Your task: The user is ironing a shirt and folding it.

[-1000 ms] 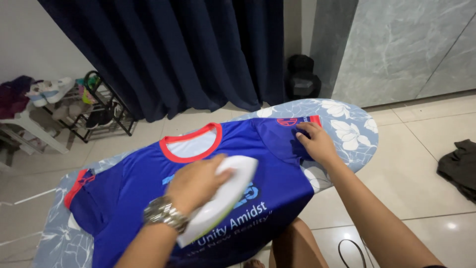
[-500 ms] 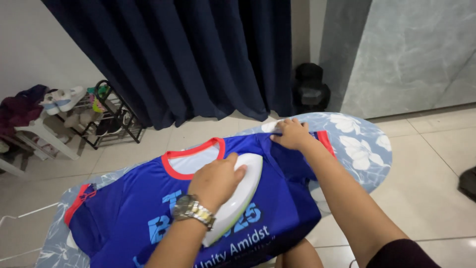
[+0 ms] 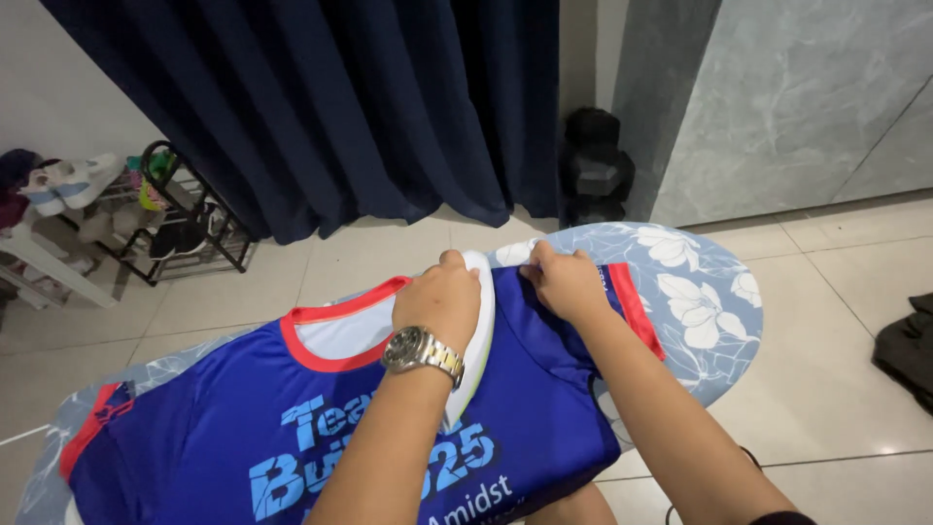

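— Where's the iron (image 3: 478, 326) sitting against the fingers?

— Under the left hand (image 3: 439, 303); the fingers are curled over its top and pressed together in a grip, the white body showing past the knuckles, its nose up at the shoulder of the blue jersey (image 3: 321, 428); a metal watch (image 3: 422, 352) sits on that wrist.

— And the other hand?

— The right hand (image 3: 564, 282) lies just beside the iron's nose, fingertips bunched and pinching the jersey's cloth at the shoulder seam; the red-edged sleeve (image 3: 632, 311) spreads out past it.

— What's it all on?

— An ironing board (image 3: 709, 292) with a blue cover printed in white flowers; the jersey lies flat across it, red collar (image 3: 335, 326) open toward the far side; pale floor tiles (image 3: 836, 321) all round.

— Anything else about?

— A dark navy curtain (image 3: 340, 107) behind the board; a black shoe rack (image 3: 185, 214) with shoes at the left; a black object (image 3: 595, 165) at the foot of a grey marbled wall (image 3: 797, 97); a dark garment (image 3: 909, 345) heaped on the floor at the right; nothing lies between the hands and the cloth.
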